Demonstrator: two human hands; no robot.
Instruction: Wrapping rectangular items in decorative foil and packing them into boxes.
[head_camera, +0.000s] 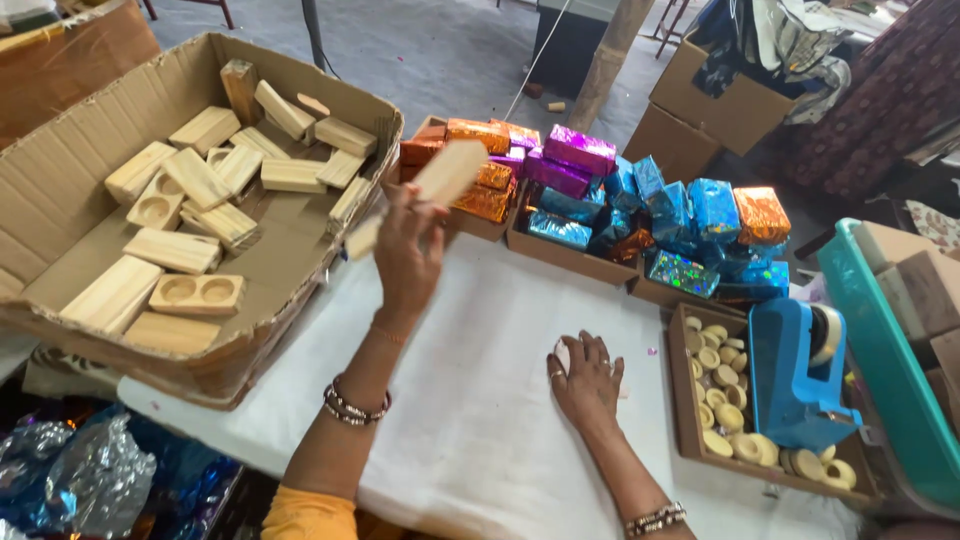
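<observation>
While the left hand (408, 255) is raised above the white-covered table (480, 400), its fingers are closed around a pale wooden block (432, 190), gripping it near the lower middle so the block juts up and to the right, tilted, with a shorter end showing below the hand. That block hangs in the air between the big cardboard box (60, 200) on the left and the foil-wrapped packages behind it, touching neither. The box lies open and holds a loose heap of similar wooden blocks (200, 190), some plain, some with 2 round hollows in the top face. The right hand (587, 382) rests palm down on the white cover, fingers slightly spread and flat, holding nothing. Behind the hands, shallow cardboard trays carry shiny wrapped blocks: orange ones (470, 160) nearest the raised block, purple ones (570, 160) in the middle, blue ones (680, 215) further right with 1 orange package (762, 215) on top. To the right of the resting hand stands a tray of small cream-coloured discs (715, 395), and a blue tape dispenser (795, 375) sits on that tray. A teal crate (880, 370) stands at the far right edge. Crumpled blue and silver foil (90, 480) lies below the table at lower left.
</observation>
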